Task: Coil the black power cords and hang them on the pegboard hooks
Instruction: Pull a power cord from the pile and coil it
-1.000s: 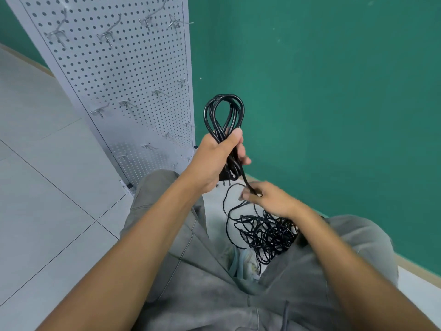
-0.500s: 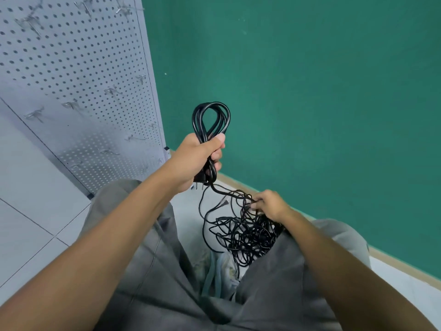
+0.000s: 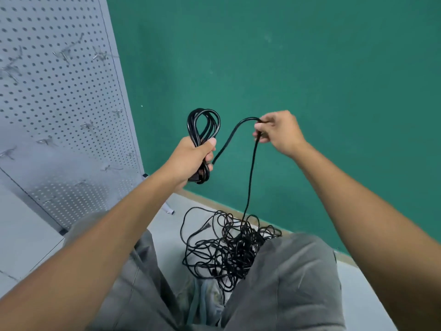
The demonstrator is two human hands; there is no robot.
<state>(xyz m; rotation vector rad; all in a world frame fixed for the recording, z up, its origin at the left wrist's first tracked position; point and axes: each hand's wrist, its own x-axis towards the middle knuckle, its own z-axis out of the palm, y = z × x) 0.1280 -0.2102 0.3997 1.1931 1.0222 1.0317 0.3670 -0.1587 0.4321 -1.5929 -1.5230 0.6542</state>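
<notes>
My left hand [image 3: 191, 158] grips a partly wound coil of black power cord [image 3: 202, 126], its loops standing up above my fist. The cord's free length [image 3: 230, 139] arcs from that fist up to my right hand [image 3: 278, 132], which pinches it at chest height to the right of the coil. From there the cord [image 3: 250, 182] drops straight down into a tangled pile of black cords [image 3: 229, 249] on the floor between my knees. The grey pegboard [image 3: 59, 111] with metal hooks [image 3: 64, 54] stands to the left.
A green wall [image 3: 310, 80] fills the background, with a wooden baseboard [image 3: 210, 201] along the light tiled floor [image 3: 21, 240]. My grey-trousered legs [image 3: 286, 283] frame the pile. A pegboard foot [image 3: 169, 210] sticks out near the corner.
My right hand has risen from the pile on the floor to chest height, drawing a length of cord up with it. My left hand still holds the coil. The view has shifted toward the wall.
</notes>
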